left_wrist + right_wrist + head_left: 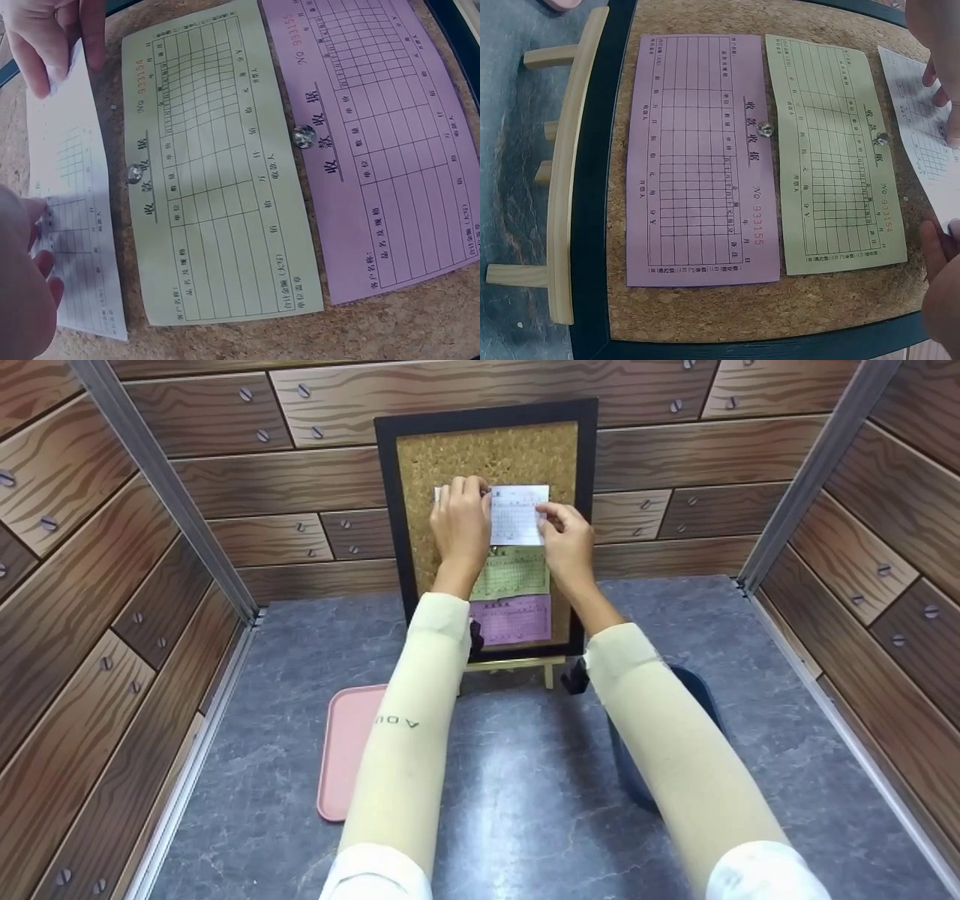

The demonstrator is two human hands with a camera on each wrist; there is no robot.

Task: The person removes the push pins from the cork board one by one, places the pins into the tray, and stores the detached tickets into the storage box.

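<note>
A white receipt slip (517, 519) lies against the cork board (487, 454). My left hand (461, 525) covers its left half, fingers bent at its upper edge; whether a pin is between the fingertips is hidden. At the slip's right end my right hand (568, 544) pinches the paper between thumb and fingers. Directly below is a green receipt slip (217, 165), and under that a purple receipt slip (697, 165). Clear-headed pushpins stand in both, one pushpin (135, 174) in the green slip and another pushpin (764, 129) in the purple.
The black-framed board leans on a small wooden easel (570, 187) near the back wall. A pink tray (345, 750) lies left on the grey tabletop (517, 780). A dark blue container (630, 765) is partly hidden by the right arm. Wood-patterned walls enclose three sides.
</note>
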